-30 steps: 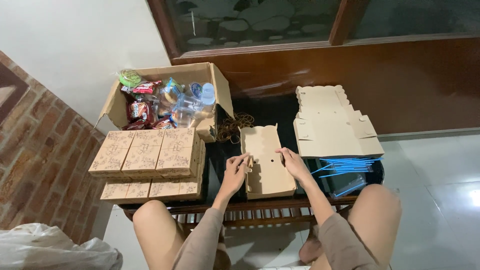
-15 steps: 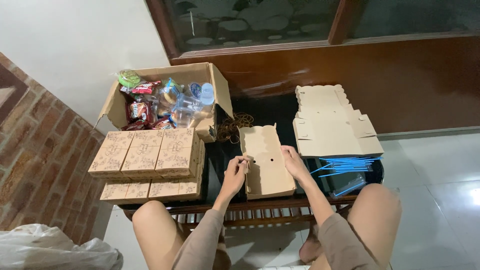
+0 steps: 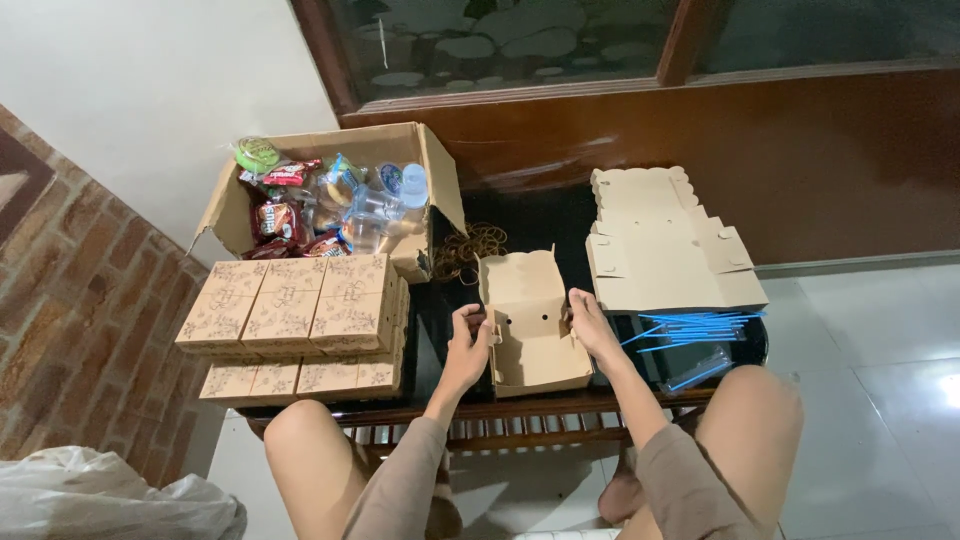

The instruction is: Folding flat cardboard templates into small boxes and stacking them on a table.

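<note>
I sit at a dark low table (image 3: 520, 215) with a half-folded brown cardboard box (image 3: 533, 330) right in front of me, between my two hands. My left hand (image 3: 468, 345) pinches the box's left wall, thumb and fingers closed on the card. My right hand (image 3: 590, 328) presses against the right wall, fingers curled over its edge. The lid stands up at the far side. To my left sits a stack of printed closed boxes (image 3: 290, 320), and behind it an open carton of snacks and bottles (image 3: 335, 200). To my right lie flat unfolded boxes (image 3: 665, 245) and blue straws (image 3: 695, 335). Rubber bands (image 3: 470, 250) lie just beyond the box.
</note>
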